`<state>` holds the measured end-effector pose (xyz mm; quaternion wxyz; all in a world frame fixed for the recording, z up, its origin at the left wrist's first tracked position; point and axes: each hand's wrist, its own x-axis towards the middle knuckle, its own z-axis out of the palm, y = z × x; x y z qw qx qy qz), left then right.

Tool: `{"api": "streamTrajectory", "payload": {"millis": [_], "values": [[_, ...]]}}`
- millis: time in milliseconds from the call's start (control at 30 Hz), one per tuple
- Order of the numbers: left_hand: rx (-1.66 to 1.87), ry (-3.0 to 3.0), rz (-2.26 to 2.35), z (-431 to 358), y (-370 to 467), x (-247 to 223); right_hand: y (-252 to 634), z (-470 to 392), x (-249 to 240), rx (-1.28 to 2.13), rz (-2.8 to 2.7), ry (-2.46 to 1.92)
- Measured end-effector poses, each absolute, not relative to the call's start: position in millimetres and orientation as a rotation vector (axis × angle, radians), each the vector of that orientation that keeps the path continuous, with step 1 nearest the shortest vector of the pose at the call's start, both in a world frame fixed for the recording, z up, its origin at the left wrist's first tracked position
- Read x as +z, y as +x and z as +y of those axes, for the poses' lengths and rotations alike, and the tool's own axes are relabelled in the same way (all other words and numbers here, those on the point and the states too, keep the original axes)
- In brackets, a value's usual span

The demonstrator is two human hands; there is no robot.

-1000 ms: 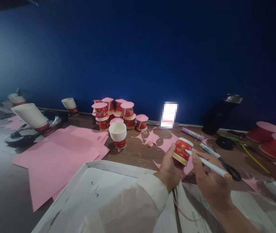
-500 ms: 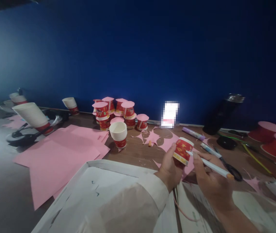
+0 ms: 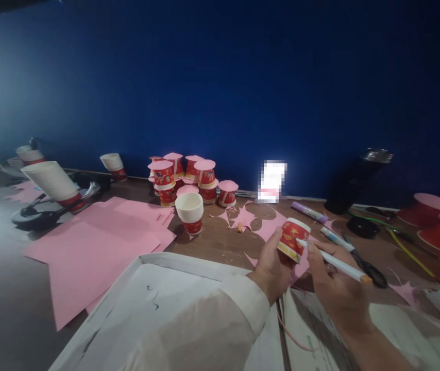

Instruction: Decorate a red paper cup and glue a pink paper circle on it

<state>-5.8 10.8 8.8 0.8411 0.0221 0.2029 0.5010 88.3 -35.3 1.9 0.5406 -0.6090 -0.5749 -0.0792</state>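
A small red paper cup with gold print is tilted in the grip of my left hand, its white rim upward. My right hand is closed on a white marker with an orange end, and the marker's tip rests at the cup's printed side. Left of my hands, a stack of white-and-red paper cups stands upright on the brown table. Behind it are several stacked red cups topped with pink paper discs.
Pink sheets lie at left beside leaning cups. A white box lid fills the front. Pink scraps, a bright phone, a purple tube, black scissors and a black bottle lie or stand beyond.
The view has shifted very slightly. Both hands keep their hold on the cup and the marker, with hardly any movement.
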Motion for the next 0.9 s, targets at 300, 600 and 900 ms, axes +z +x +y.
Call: {"api": "streamTrajectory", "payload": {"millis": [300,600,900], "values": [[1.033,0.028,0.4,10,-6,6,93,-36,5,-0.109,-1.312,-1.495],[1.038,0.113,0.418,11,-7,4,103,-34,9,-0.141,-1.197,-1.516],[1.009,0.235,0.375,9,-8,5,98,-35,7,-0.072,-1.223,-1.504]]}}
